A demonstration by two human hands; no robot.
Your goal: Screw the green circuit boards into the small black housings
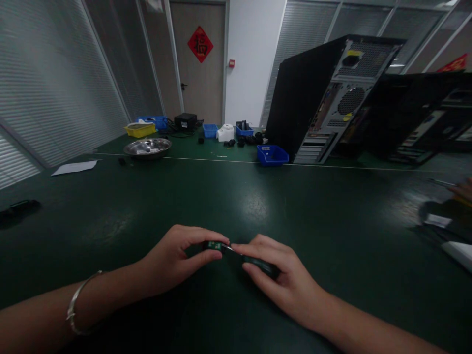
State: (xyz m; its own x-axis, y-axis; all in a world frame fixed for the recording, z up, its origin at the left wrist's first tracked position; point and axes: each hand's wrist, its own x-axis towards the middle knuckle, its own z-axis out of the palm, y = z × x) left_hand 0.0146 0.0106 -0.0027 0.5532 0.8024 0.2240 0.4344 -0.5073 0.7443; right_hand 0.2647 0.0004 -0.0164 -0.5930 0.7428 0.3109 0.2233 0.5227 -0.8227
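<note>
Between the thumb and fingers of my left hand (180, 253) is a small dark part with a green circuit board (214, 245). My right hand (282, 270) is closed around the dark handle of a screwdriver (260, 265). Its thin metal shaft points left, and the tip meets the right end of the small part, where my fingers partly hide the contact. Both hands are low over the front middle of the green table (177, 201).
A metal dish (147, 147) and a paper sheet (74, 167) lie back left. A blue bin (272, 155) stands by a tall computer case (306, 93). Small bins and black parts line the back. Another person's hand (463, 189) shows at the right edge.
</note>
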